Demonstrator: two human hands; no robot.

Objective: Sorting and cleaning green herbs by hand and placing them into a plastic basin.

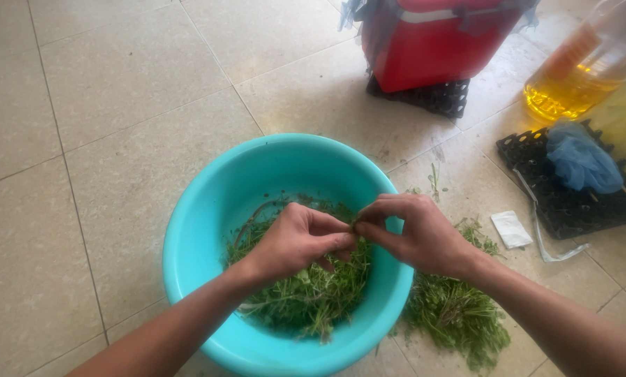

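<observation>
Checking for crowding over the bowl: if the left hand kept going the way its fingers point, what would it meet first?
The right hand; the left hand points straight at its fingertips, nearly touching.

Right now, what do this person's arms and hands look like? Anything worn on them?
Both arms are bare to the edge of the picture: no sleeves show. The left hand and right hand wear no gloves, and no rings, watch or bracelets can be seen.

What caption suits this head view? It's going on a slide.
Both hands, left hand and right hand, pinch a green sprig over herbs in a turquoise basin.
</observation>
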